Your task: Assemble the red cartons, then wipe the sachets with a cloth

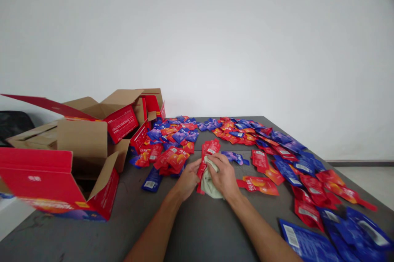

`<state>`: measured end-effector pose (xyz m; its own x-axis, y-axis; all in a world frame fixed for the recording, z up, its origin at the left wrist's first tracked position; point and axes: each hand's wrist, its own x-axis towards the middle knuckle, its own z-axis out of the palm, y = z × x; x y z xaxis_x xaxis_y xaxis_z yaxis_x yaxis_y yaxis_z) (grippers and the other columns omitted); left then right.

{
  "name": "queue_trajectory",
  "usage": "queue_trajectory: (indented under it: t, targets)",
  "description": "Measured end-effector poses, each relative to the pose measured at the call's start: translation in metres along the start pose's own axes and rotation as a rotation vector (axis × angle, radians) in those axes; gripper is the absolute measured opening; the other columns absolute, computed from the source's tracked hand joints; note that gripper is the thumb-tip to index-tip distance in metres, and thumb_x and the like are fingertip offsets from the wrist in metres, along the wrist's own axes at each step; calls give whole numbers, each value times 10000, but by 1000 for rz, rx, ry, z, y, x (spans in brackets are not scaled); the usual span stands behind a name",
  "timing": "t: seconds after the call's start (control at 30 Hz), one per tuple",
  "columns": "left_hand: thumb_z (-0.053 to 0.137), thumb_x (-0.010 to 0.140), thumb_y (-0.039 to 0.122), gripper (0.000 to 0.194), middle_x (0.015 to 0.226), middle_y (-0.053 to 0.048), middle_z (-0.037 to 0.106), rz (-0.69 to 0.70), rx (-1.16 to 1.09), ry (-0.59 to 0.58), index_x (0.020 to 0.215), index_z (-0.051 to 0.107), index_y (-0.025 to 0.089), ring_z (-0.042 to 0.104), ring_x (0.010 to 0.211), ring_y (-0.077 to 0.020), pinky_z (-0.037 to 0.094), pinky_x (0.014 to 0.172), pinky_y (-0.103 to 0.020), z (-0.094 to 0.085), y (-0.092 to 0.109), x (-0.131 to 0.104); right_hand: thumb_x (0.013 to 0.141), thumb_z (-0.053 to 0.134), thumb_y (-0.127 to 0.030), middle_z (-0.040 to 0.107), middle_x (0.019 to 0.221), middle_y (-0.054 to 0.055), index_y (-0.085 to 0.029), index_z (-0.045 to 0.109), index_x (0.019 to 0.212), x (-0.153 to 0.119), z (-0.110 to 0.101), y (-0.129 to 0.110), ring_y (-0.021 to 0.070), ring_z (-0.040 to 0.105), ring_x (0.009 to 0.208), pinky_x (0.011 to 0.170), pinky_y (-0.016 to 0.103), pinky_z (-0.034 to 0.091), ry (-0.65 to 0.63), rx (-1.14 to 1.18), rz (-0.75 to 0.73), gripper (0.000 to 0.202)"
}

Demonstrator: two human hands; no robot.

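Note:
In the middle of the dark table, my left hand [187,181] grips the left edge of a red pouch [202,167] with a narrow neck. My right hand [224,175] is closed on a pale green cloth [209,186] and presses it against that pouch, covering part of it. Just beyond my fingers lies another red pouch [213,146]. A purple pouch [235,157] rests a little beyond my right hand, and an orange-red pouch [260,185] lies to its right.
Open red cartons [92,163] with brown flaps stand on the left. A heap of red and purple pouches [175,135] lies beside them. More pouches [286,151] spread along the right side, with blue ones [310,241] at the near right. A white wall [209,48] rises behind the table [200,233].

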<state>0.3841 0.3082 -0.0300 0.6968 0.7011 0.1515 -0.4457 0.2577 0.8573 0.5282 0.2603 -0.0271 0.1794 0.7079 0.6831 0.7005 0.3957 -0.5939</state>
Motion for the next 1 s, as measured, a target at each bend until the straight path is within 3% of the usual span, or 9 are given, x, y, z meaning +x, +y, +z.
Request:
queue_trajectory:
  t: [0.17, 0.27, 0.37, 0.47, 0.6, 0.7, 0.8, 0.9, 1.0]
  targets:
    - [474, 476, -67, 772, 1166, -75, 694, 103, -49, 102, 1185, 644, 187, 646, 1042, -216, 507, 769, -246, -7, 4, 3, 846, 572, -94, 674, 1083, 59, -257, 719, 1035, -8, 9, -12, 208, 605, 1038, 932, 352, 505, -246, 82, -111, 289]
    - [480, 480, -46, 724, 1096, -82, 710, 110, -119, 130, 1152, 646, 165, 666, 961, -202, 495, 689, -222, -9, 7, 5, 832, 573, -80, 680, 1045, 48, -258, 720, 994, -9, 10, -19, 202, 607, 1019, 925, 341, 500, -303, 107, -115, 282]
    - [549, 589, 21, 496, 966, -74, 725, 99, -170, 210, 1055, 665, 146, 677, 851, -183, 500, 670, -235, -7, 9, 6, 835, 581, -105, 673, 1042, 57, -242, 710, 991, -7, 7, -19, 203, 607, 1014, 924, 337, 501, -261, 105, -50, 244]
    - [634, 659, 107, 317, 846, -40, 720, 99, -147, 347, 972, 666, 152, 666, 726, -154, 506, 657, -244, -5, 9, 7, 855, 577, -162, 660, 1044, 75, -221, 683, 1008, -4, 1, -14, 214, 607, 1017, 928, 353, 498, -103, 80, 44, 195]
    - [690, 651, 138, 367, 857, -21, 706, 123, -66, 438, 1016, 660, 161, 637, 664, -120, 494, 641, -235, -7, 8, 7, 861, 574, -217, 654, 1011, 76, -216, 661, 982, 2, -6, -11, 223, 610, 959, 886, 373, 503, 42, 50, 143, 149]
    - [733, 652, 166, 485, 917, -17, 696, 177, -15, 515, 1125, 632, 186, 635, 704, -111, 493, 677, -235, -14, 5, 8, 859, 581, -236, 660, 1006, 75, -215, 655, 977, 3, -8, -14, 224, 615, 944, 873, 376, 509, 45, 82, 140, 141]
    - [769, 650, 188, 455, 887, 8, 687, 231, 68, 578, 1084, 634, 212, 624, 718, -101, 479, 699, -226, -21, 0, 9, 866, 590, -236, 657, 1038, 81, -214, 649, 1000, 1, -5, -19, 220, 615, 979, 900, 371, 509, 19, 127, 101, 148]
    - [772, 678, 220, 303, 900, -7, 706, 236, 156, 565, 965, 677, 195, 639, 802, -123, 480, 763, -236, -21, -3, 10, 872, 597, -224, 648, 1067, 80, -221, 649, 1026, -2, 0, -22, 215, 609, 1021, 932, 366, 504, -9, 154, 63, 163]
    - [715, 770, 360, 278, 947, -55, 729, 157, 60, 482, 960, 714, 158, 661, 904, -185, 497, 839, -294, -10, -3, 9, 879, 597, -213, 647, 1084, 79, -227, 655, 1062, -6, 5, -23, 210, 605, 1047, 954, 366, 499, -46, 167, 28, 193]
